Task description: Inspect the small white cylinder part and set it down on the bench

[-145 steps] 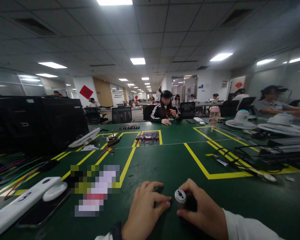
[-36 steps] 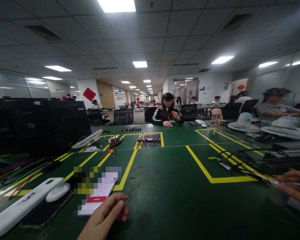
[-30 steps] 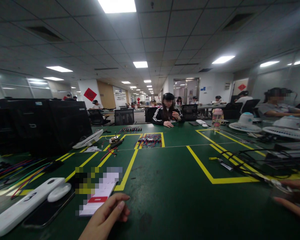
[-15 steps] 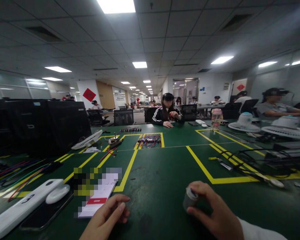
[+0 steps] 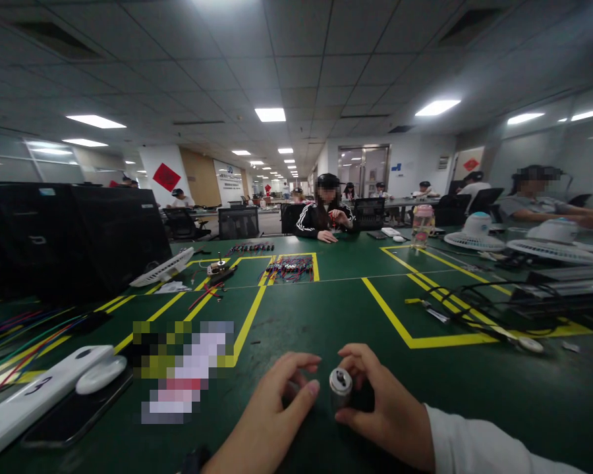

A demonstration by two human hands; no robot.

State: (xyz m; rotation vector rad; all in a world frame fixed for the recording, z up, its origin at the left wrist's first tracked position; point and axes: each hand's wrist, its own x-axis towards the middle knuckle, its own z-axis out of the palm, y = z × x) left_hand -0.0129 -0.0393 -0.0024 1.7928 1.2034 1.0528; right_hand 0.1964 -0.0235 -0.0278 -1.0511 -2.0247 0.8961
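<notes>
A small silver metal cylinder (image 5: 340,390) is in front of me, its round top face tilted toward me with a dark patch in the middle. My right hand (image 5: 383,398) grips it from the right, thumb low on its near side and fingers curled behind it. Just left of the cylinder is my left hand (image 5: 289,395), empty, with thumb and fingers curved and apart; a small gap separates it from the metal. Both hands are low over the green table (image 5: 306,322).
On the left lie a blurred-out phone (image 5: 192,368), a dark phone (image 5: 74,411), and a long white case marked 3 (image 5: 44,395). Wire bundles (image 5: 291,268) sit ahead, black cables (image 5: 469,306) on the right. Across the table sits a person (image 5: 326,214).
My right hand has brought the cylinder leftward, turning its top more into view. My left hand has moved right, close to it. The whole view has shifted slightly.
</notes>
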